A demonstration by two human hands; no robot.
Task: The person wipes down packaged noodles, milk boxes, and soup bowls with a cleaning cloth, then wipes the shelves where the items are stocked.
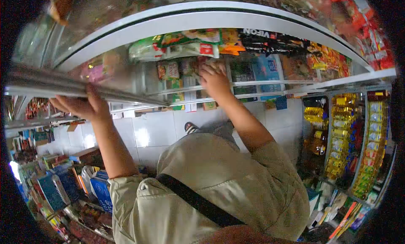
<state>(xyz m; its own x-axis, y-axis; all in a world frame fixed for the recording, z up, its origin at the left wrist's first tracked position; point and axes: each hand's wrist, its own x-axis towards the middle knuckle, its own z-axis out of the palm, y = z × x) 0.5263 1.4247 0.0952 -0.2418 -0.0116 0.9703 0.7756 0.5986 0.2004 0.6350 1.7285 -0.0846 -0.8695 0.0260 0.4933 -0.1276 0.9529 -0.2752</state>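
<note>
I'm seeing both hands at the glass-fronted shelf unit. Left hand [84,107] is sitting at 9 o'clock, lying against the silver frame [42,81]; its thumb is pointing up and standing apart from the fingers, and I can't tell whether they're clamping the frame. That frame is looking straight, grey and shiny, running from 9 o'clock in towards the middle, and its outer end is blurring.

Right hand [213,77] is at 12 o'clock, inside the shelf, fingers bent over a dark red item [204,60]. The hand is covering most of it, so I'm catching only a strip of colour; can't tell if the fingers are closing on it or just resting there.

Around the right hand: a small packet [168,70] with red-brown lettering is lying at its 9 o'clock, a pale blue pack [268,71] at its 3. Glossy black packs [270,41] are showing white VIFON lettering between its 1 and 2. A green-and-white bag [143,48] is lying at its 10, looking crinkled and shiny.

Yellow bottles [339,138] are standing in rows at 3 o'clock. White tiled floor [154,130] is showing below the shelf.
</note>
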